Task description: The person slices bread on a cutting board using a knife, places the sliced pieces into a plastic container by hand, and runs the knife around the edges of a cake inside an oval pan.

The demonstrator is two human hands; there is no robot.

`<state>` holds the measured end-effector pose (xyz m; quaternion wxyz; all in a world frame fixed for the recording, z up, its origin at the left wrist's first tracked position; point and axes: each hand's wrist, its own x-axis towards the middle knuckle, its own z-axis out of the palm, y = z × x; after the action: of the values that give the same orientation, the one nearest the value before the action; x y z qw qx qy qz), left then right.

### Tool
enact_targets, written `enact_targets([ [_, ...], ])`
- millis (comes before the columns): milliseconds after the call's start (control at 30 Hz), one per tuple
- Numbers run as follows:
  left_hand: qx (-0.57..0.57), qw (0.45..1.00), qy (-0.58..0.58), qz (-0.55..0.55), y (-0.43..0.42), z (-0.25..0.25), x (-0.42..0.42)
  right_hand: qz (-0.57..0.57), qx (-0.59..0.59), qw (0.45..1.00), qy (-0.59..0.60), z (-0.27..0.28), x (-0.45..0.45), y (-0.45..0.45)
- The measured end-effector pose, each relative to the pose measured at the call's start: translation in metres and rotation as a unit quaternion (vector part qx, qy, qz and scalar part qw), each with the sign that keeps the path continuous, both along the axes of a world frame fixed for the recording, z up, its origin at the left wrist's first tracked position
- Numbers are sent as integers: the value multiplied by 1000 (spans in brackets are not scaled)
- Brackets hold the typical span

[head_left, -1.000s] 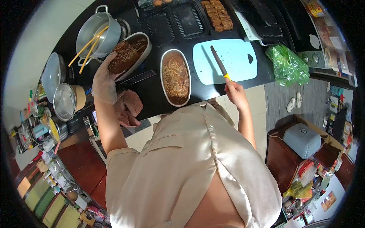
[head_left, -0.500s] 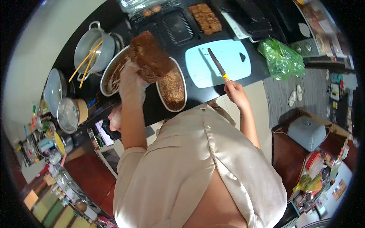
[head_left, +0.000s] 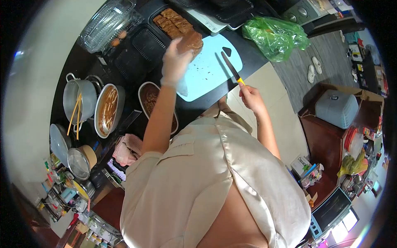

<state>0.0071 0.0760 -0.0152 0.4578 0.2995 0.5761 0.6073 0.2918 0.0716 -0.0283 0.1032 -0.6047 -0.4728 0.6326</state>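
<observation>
My left hand [head_left: 175, 62], in a clear plastic glove, grips a brown cake-like slab [head_left: 191, 42] over the top left of the light blue cutting board [head_left: 206, 80]. Whether the slab touches the board I cannot tell. Dark crumbs dot the board. My right hand [head_left: 251, 99] holds a knife [head_left: 230, 67] by its yellow handle, the dark blade pointing up and left over the board's right side. Just beyond the slab, cut brown pieces [head_left: 170, 22] lie in a black tray. An oval dish [head_left: 139, 91] with brown crumbs is partly behind my left forearm.
A second, brown-smeared oval dish [head_left: 120, 111] stands left, beside a pot [head_left: 87, 93] with chopsticks [head_left: 75, 112] across it. Black plastic trays [head_left: 147, 43] and clear containers [head_left: 105, 27] are at the back. A green plastic bag [head_left: 275, 39] sits on the right near the counter edge.
My left hand has carried the brown slab from above the oval dishes rightward to the cutting board. My view has shifted too. The right hand still holds the knife.
</observation>
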Motion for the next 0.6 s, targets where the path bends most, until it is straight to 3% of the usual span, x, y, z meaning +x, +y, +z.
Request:
enact_targets([
  [33,-24,974,225,3,-2,6,12,-2,-2,1000,-2,-2,-1,-1],
  [67,-46,897,439,8,-4,9,22,0,-4,1000,2,-7,-3,-1],
  [200,33,788,614,-20,-9,-22,41,26,-20,999,3,-17,-16,6],
  [333,42,770,637,-1,-24,-12,63,38,-21,999,-3,-21,-28,13],
  [400,49,812,582,7,-29,-7,57,46,-1,999,-21,-21,-34,23],
  [467,-36,833,547,77,-28,-11,46,53,13,998,-41,-23,-38,29],
  [533,-156,923,338,100,-21,-28,33,61,76,994,-52,-23,-43,36],
  [600,-194,939,272,77,-18,-29,30,96,113,985,-85,-16,-47,40],
])
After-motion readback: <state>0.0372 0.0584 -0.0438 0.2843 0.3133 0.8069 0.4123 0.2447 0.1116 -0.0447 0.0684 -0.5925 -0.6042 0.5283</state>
